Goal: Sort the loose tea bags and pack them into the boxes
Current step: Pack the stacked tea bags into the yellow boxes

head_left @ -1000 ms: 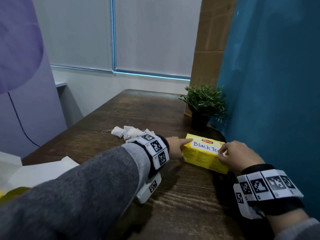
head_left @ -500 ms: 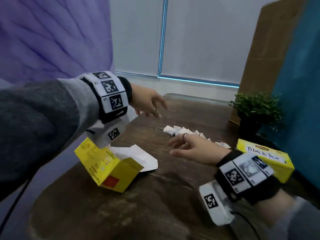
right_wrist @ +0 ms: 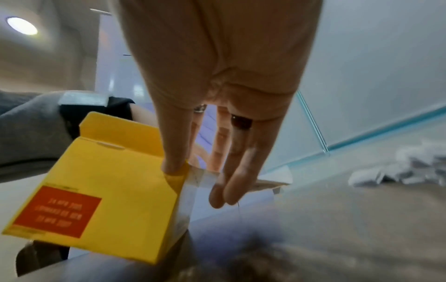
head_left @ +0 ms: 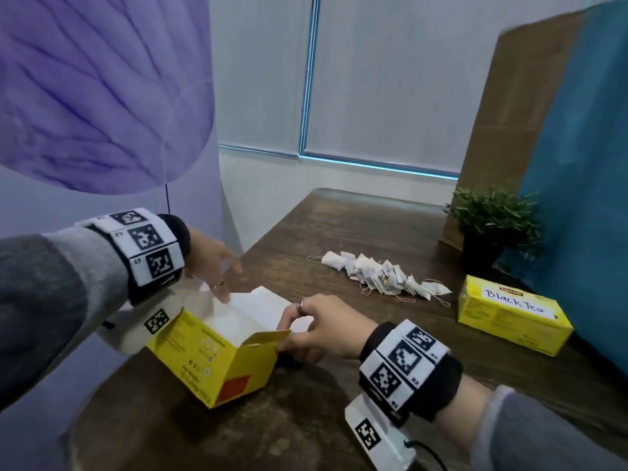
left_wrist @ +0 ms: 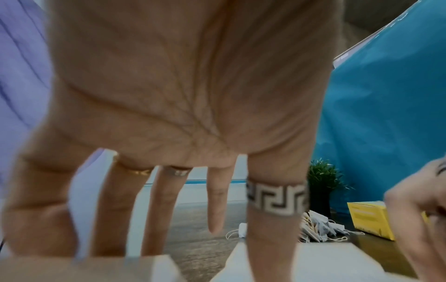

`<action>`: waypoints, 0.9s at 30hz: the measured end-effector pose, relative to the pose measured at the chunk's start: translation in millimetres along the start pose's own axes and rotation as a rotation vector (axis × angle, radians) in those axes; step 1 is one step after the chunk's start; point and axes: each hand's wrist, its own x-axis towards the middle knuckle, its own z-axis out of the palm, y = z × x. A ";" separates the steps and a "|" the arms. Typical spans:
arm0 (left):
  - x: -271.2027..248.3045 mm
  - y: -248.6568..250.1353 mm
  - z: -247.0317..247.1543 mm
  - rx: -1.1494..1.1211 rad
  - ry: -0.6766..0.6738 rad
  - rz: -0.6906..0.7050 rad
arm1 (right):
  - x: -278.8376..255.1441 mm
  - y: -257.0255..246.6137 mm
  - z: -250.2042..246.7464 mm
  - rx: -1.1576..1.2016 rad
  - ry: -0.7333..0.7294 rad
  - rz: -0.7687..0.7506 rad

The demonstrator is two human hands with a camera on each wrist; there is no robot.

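An open yellow tea box (head_left: 210, 355) stands tilted at the table's near left, its white lid flap (head_left: 261, 302) folded back. My left hand (head_left: 217, 270) hovers over the box with straight, spread fingers (left_wrist: 217, 200); one fingertip touches the lid flap. My right hand (head_left: 323, 331) is at the box's right end and pinches the yellow end flap (right_wrist: 176, 171) between thumb and fingers. A pile of loose white tea bags (head_left: 380, 277) lies mid-table. A closed yellow box labelled "Black Tea" (head_left: 509, 314) sits at the right.
A small potted plant (head_left: 489, 226) stands behind the Black Tea box, against a brown board and a blue wall. The dark wooden table (head_left: 339, 226) ends at a purple wall on the left. The open box sits near the table's left edge.
Both hands left the Black Tea box, swung left through the air and now meet the open yellow box. My view turned left with them.
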 end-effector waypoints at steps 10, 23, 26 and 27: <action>13.7 -15.7 -8.6 -0.789 0.079 0.391 | -26.2 22.6 -73.8 -0.585 0.403 -0.201; 55.8 41.4 9.9 -1.129 0.279 0.713 | 5.4 65.2 -124.2 -0.310 0.455 0.172; 66.9 41.5 13.6 -1.092 0.341 0.701 | 18.1 69.5 -123.6 -0.028 0.468 0.213; 69.9 41.2 14.4 -1.094 0.345 0.700 | 21.8 71.8 -123.1 0.084 0.454 0.241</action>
